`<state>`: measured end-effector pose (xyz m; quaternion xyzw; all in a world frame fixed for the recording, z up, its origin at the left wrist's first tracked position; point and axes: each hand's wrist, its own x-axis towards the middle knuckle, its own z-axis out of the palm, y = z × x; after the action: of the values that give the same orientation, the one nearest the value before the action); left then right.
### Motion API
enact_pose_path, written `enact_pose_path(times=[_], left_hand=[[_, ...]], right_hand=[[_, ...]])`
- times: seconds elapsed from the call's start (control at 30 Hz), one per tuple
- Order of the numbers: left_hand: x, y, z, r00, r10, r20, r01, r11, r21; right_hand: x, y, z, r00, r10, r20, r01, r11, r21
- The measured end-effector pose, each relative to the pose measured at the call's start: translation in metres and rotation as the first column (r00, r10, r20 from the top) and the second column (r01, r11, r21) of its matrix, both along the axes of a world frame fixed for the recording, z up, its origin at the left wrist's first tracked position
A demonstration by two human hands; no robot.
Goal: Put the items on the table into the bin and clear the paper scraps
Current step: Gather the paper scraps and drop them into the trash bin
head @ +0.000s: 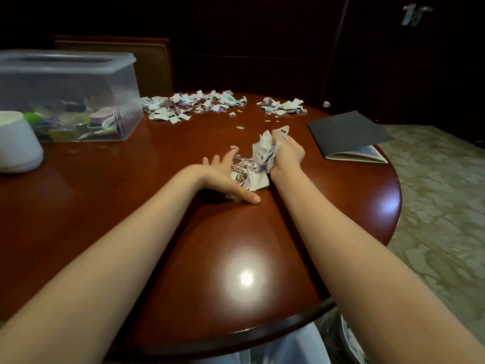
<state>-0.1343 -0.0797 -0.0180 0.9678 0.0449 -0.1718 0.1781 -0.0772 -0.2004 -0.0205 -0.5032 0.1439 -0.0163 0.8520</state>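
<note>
The bin (pixel 78 82) holds items (pixel 101 117); our right hand (pixel 287 153) clutches scraps (pixel 263 149), our left hand (pixel 223 176) lies flat beside them; piles (pixel 194 103) beyond remain.

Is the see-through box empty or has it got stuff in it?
Not empty: colourful items show through the clear wall of the box.

A clear plastic bin (pixel 78 82) stands at ten o'clock, colourful small items (pixel 78 122) inside. Torn paper scraps (pixel 189 106) lie heaped at twelve o'clock, a smaller heap (pixel 282 106) at one, a crumpled bunch (pixel 262 151) at centre.
</note>
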Motion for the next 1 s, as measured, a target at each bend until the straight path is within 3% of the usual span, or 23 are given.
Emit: enact_pose_path(times=[0.13,0.33,0.57,0.67,0.77,0.83,0.87,0.93,1.0], left_hand=[[0.022,-0.026,-0.013,0.987,-0.027,0.156,0.036,0.998,-0.053],[0.033,-0.037,-0.015,0.960,-0.146,0.237,0.177,0.978,-0.113],[0.028,-0.046,-0.024,0.812,-0.145,0.565,0.223,0.972,-0.071],[0.031,-0.046,-0.025,0.803,-0.070,0.592,0.127,0.990,-0.056],[0.029,-0.051,-0.023,0.813,0.147,0.563,0.008,0.964,-0.264],[0.029,-0.056,-0.017,0.765,0.377,0.521,-0.112,0.876,-0.470],[0.030,-0.058,-0.014,0.734,0.501,0.458,-0.168,0.788,-0.593],[0.031,-0.066,-0.008,0.691,0.673,0.264,-0.231,0.552,-0.801],[0.032,-0.075,-0.004,0.685,0.727,0.053,-0.223,0.278,-0.934]], right_hand=[[-0.003,-0.006,-0.001,1.000,-0.012,-0.023,0.013,0.998,0.068],[-0.002,-0.012,-0.002,0.999,-0.032,-0.044,0.040,0.979,0.202],[0.010,-0.020,-0.006,0.996,-0.086,-0.028,0.090,0.909,0.406],[0.007,-0.023,-0.008,0.997,-0.070,0.028,0.054,0.919,0.390],[0.002,-0.021,-0.009,0.995,-0.097,0.028,0.085,0.953,0.290],[-0.001,-0.016,-0.010,0.993,-0.110,0.039,0.101,0.979,0.177],[-0.001,-0.013,-0.011,0.993,-0.113,0.038,0.106,0.983,0.153],[-0.005,-0.006,-0.010,0.994,-0.099,0.033,0.093,0.983,0.160],[-0.008,0.001,-0.011,0.997,-0.067,0.040,0.060,0.987,0.148]])
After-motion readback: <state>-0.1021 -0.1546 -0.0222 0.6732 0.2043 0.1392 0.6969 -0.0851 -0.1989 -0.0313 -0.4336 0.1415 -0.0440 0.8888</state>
